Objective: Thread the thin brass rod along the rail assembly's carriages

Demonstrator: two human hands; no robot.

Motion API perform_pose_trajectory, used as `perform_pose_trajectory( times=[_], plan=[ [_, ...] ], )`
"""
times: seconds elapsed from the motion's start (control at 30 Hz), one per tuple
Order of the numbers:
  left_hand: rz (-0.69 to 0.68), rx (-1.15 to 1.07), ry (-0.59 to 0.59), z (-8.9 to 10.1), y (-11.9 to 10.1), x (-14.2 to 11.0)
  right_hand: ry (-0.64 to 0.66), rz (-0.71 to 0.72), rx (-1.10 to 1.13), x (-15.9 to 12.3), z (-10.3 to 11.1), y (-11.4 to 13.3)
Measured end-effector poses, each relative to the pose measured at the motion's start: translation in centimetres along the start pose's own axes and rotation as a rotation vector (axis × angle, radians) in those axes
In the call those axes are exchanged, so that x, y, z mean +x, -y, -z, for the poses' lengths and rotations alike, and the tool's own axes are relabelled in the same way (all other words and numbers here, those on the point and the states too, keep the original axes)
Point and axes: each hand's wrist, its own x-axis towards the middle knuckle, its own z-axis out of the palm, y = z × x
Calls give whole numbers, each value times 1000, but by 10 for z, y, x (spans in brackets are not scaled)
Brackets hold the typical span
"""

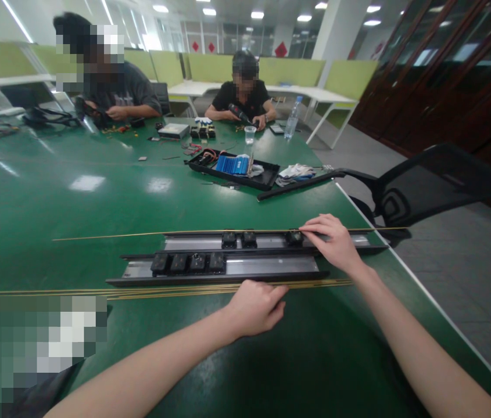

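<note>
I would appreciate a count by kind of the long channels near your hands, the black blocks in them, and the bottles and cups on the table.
Channels: 2
Black blocks: 7
Bottle: 1
Cup: 1
Total: 11

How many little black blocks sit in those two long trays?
7. Four black blocks side by side in the near tray; three in the far tray, one beside the right hand. That hand could hide another.
</note>
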Motion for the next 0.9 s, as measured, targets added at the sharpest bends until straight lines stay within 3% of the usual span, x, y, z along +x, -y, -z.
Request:
perform_pose_trajectory(
  times=[0.9],
  plan=[
    [-3, -3, 3, 1, -1, 1, 144, 40, 29, 2, 17, -8]
  ],
)
